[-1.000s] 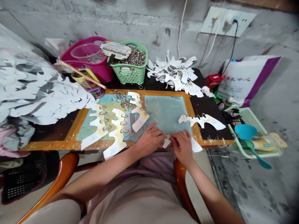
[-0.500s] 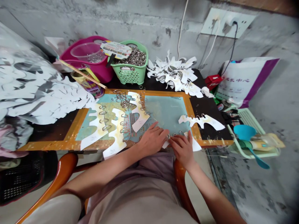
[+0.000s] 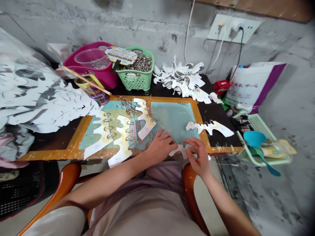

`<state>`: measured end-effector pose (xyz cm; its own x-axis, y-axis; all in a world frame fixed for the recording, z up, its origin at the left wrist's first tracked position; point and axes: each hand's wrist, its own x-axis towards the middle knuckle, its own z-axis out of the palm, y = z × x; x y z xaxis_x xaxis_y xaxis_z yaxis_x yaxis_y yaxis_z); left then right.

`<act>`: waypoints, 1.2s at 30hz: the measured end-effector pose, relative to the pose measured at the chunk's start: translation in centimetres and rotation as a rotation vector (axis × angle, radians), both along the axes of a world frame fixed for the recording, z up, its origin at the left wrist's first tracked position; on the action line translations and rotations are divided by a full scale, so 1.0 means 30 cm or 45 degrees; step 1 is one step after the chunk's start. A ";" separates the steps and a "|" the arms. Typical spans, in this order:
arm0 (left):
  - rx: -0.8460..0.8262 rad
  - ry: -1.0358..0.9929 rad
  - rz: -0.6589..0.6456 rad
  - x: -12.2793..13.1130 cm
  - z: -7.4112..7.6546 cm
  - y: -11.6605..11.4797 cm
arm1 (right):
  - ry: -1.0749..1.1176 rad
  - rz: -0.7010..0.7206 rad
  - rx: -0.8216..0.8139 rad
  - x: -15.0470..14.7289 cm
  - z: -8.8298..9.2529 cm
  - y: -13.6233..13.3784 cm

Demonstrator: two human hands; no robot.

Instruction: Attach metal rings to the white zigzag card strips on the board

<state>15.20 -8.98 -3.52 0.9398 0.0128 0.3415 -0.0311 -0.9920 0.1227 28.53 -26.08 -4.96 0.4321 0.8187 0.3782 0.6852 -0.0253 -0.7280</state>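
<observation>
A white cut-out piece [image 3: 181, 151] with metal rings along its upper edge lies at the table's front edge between my hands. My left hand [image 3: 160, 147] has its fingers curled over the left end of this piece. Over its right part is my right hand [image 3: 200, 158], thumb and fingers apart, the fingertips close to a ring. The palm hides the piece's right end, except for a white tip. To the left lie more cut-outs with rings along one side: one [image 3: 145, 123] near the loose rings, another [image 3: 120, 152] nearer me. A further ringed cut-out [image 3: 216, 127] lies right.
Loose metal rings [image 3: 129, 106] are heaped mid-table. Behind stand a green basket [image 3: 137, 80] of rings, a magenta basket [image 3: 105, 77] and a can [image 3: 94, 93] with a stick across it. White cut-outs pile up at the left [image 3: 49, 108] and back [image 3: 179, 77].
My right hand has moved slightly right and its thumb and fingers have spread, showing more of the cut-out piece. My left hand stays at the piece's left end. The view has shifted a little.
</observation>
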 end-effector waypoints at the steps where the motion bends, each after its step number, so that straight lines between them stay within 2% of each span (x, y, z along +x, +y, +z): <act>1: -0.001 -0.006 -0.006 -0.001 -0.003 0.000 | -0.087 0.009 0.003 -0.001 0.000 0.001; 4: -0.002 -0.033 -0.009 -0.003 -0.009 0.001 | -0.426 0.076 -0.065 -0.013 -0.003 0.007; 7: 0.008 -0.056 -0.022 -0.013 -0.013 -0.001 | -0.588 0.041 -0.168 -0.032 -0.001 0.015; 11: 0.051 -0.042 -0.035 -0.037 -0.011 -0.008 | -0.573 0.022 -0.248 -0.045 0.009 0.023; 17: 0.087 -0.069 0.003 -0.052 -0.002 -0.015 | -0.623 0.123 -0.292 -0.029 0.013 0.003; 21: 0.050 -0.090 0.055 -0.052 -0.008 -0.010 | -0.575 0.174 -0.335 -0.019 0.042 0.017; 25: -0.004 -0.117 0.041 -0.054 -0.015 -0.004 | -0.548 0.160 -0.417 -0.017 0.064 0.061; 29: -0.030 -0.099 0.010 -0.055 -0.022 -0.001 | -0.645 0.122 -0.426 -0.021 0.042 0.080; 36: -0.035 -0.077 0.075 -0.046 -0.027 -0.004 | -0.585 -0.019 -0.376 -0.035 0.017 0.068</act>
